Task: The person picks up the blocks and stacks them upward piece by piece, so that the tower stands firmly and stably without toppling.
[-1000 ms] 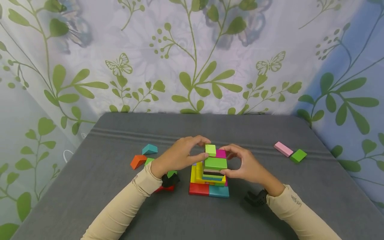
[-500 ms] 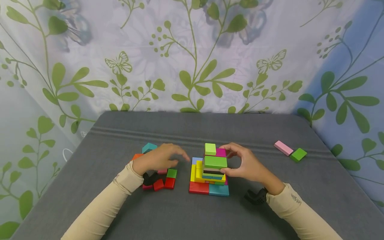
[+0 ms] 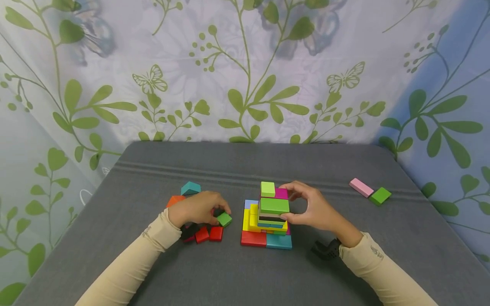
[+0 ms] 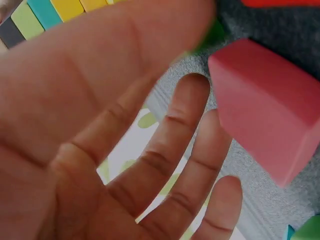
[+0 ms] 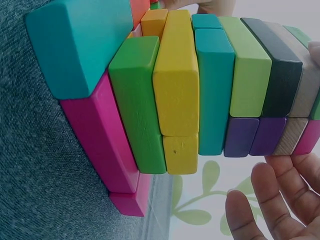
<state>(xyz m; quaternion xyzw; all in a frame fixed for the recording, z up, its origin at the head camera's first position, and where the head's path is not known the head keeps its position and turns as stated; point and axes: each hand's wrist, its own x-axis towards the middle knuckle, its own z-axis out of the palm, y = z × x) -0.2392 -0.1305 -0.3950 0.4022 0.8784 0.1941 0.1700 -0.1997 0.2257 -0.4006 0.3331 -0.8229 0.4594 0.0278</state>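
My left hand [image 3: 199,208] pinches a small green block [image 3: 224,219] between thumb and forefinger. The other fingers are spread beside a pink block [image 4: 265,110] in the left wrist view, where the thumb hides most of the green one [image 4: 214,37]. A stepped tower of coloured wooden blocks [image 3: 274,206] stands at the table's middle, narrowing upward. A lime block [image 3: 268,189] sits at its top left. My right hand [image 3: 311,208] holds the tower's upper layers, thumb in front and fingers behind. The right wrist view shows those layers from the side, including a black block [image 5: 281,75].
Red blocks [image 3: 216,233], an orange block [image 3: 175,200] and a teal triangular block [image 3: 190,188] lie around the left hand. Off to the right are a pink block [image 3: 361,187] and a green block [image 3: 380,196]. Grey cloth covers the table [image 3: 245,280].
My left hand has left the top of the tower, moved left and down to the loose blocks, and taken hold of a green block. My right hand has stayed at the tower.
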